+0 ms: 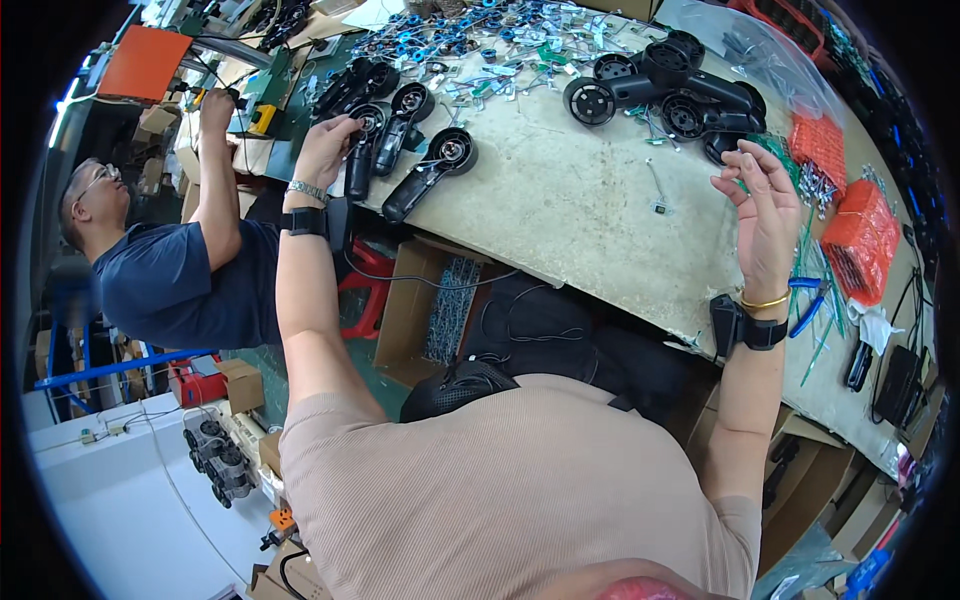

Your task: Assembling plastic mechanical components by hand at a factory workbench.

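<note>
My left hand (pixel 328 150) has thumb and fingers closed at the rim of the round head of a black handled housing (pixel 358 165), near the bench's left end. Metal parts show inside that head. Two similar housings, one upright beside it (pixel 403 128) and one slanted (pixel 432 175), lie to its right with round heads facing up. On the right, my right hand (pixel 768 215) hovers over the bench with loosely bent fingers apart and nothing in them. Just beyond its fingertips is a pile of black round-headed housings (pixel 668 85). A small circuit board with a wire (pixel 660 207) lies between the hands.
Loose boards and blue-ringed wired parts (pixel 480 40) cover the bench's far side. Red bubble-wrap bundles (pixel 862 240), blue-handled pliers (pixel 808 305) and green strips lie at right. A co-worker (pixel 180 250) sits at left. A cardboard box (pixel 420 305) stands below the bench edge.
</note>
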`<move>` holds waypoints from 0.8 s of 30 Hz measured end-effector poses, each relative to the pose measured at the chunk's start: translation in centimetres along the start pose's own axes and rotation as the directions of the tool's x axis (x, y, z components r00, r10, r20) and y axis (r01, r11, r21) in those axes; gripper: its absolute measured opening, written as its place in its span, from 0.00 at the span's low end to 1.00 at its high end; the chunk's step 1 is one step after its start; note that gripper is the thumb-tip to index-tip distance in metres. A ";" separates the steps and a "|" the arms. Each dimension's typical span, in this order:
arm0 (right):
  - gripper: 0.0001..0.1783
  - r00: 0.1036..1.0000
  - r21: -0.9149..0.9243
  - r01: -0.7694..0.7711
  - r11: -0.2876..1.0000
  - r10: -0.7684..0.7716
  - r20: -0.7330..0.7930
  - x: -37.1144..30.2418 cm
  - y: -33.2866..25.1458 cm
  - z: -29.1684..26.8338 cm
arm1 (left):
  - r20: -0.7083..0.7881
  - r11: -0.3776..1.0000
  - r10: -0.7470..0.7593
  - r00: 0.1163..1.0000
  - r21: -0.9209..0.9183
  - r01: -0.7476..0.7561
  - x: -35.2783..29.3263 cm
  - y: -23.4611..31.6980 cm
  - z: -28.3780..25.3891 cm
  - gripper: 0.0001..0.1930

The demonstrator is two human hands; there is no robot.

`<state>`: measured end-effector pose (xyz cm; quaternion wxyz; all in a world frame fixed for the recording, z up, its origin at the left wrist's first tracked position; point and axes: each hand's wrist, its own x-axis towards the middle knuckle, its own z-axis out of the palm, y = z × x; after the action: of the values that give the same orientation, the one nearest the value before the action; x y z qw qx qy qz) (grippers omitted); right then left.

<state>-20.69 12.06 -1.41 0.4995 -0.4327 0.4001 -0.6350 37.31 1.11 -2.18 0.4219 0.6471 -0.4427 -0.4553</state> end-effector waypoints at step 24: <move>0.15 0.989 -0.063 -0.074 0.995 0.081 0.119 0.2 0.6 0.0 | 0.705 0.240 0.660 0.261 0.132 -0.962 -13.9 7.5 31.1 0.10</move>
<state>-20.57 11.75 -1.94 0.5347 -0.4690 0.4037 -0.5755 3.22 8.11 0.81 0.2601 0.2369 -0.9236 -0.1524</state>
